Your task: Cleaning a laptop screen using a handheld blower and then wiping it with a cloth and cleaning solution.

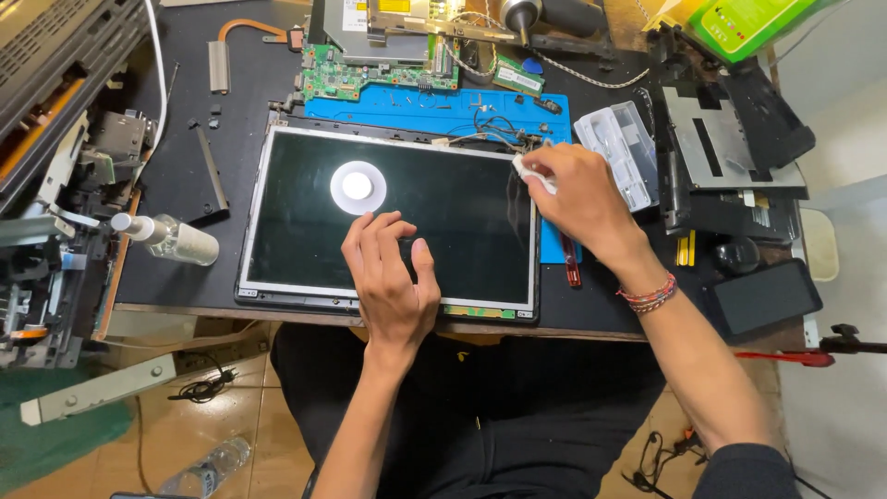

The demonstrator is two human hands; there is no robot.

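A dark work surface [176, 176] carries the parts. Largest on it is a laptop screen panel [462, 222], lying flat with its glass up and its long axis running left to right, parallel to the near edge of the surface; its bottom bezel faces the person and its top edge, where loose wires [494, 129] gather, points away. A bright round reflection of a lamp sits on the glass left of centre.

Behind the panel lies a blue mat [434, 111], and beyond that a green circuit board [351, 79]. A clear plastic tray [624, 152] rests just right of the panel's top corner, and a small spray bottle [176, 238] lies on its side to the left.

The left hand [393, 273] rests palm down on the lower middle of the glass, fingers spread and holding nothing. The right hand [577, 199] is at the panel's top right corner, fingers pinched around a small white wad [531, 174] that touches the frame there.
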